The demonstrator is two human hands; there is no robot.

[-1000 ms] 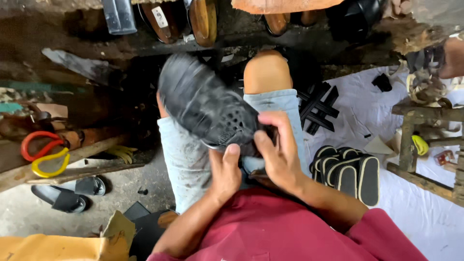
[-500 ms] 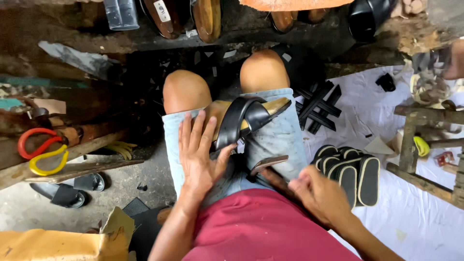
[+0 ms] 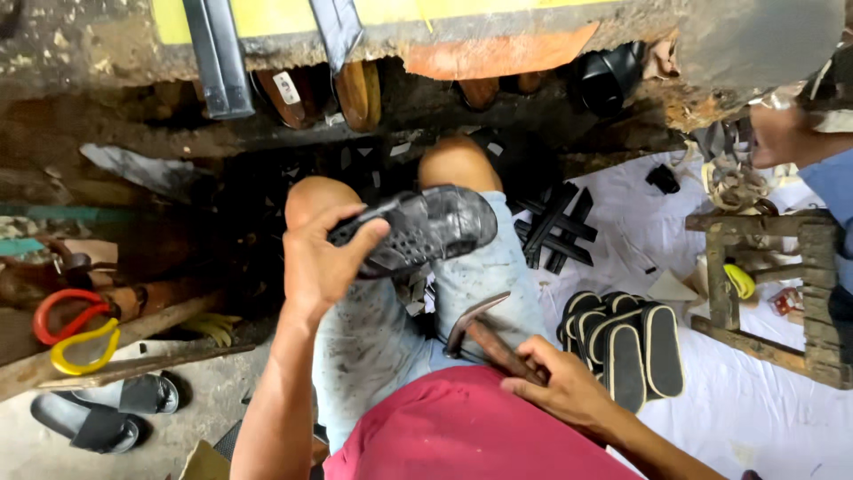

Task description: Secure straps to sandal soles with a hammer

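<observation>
Head view: the left hand (image 3: 322, 262) is closed around the heel end of a black perforated rubber sandal (image 3: 419, 228), holding it tilted above the lap, over the pale denim shorts (image 3: 373, 342). The right hand (image 3: 558, 388) is wrapped around the wooden handle of a metal-headed hammer (image 3: 480, 331), whose head rests on the right thigh just near of the sandal. A stack of black foam soles (image 3: 626, 342) lies on the white cloth (image 3: 755, 400) to the right.

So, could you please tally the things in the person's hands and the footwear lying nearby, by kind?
Black sandal in the left hand: 1
Hammer in the right hand: 1
Black slides on the floor: 2
Total: 4
</observation>
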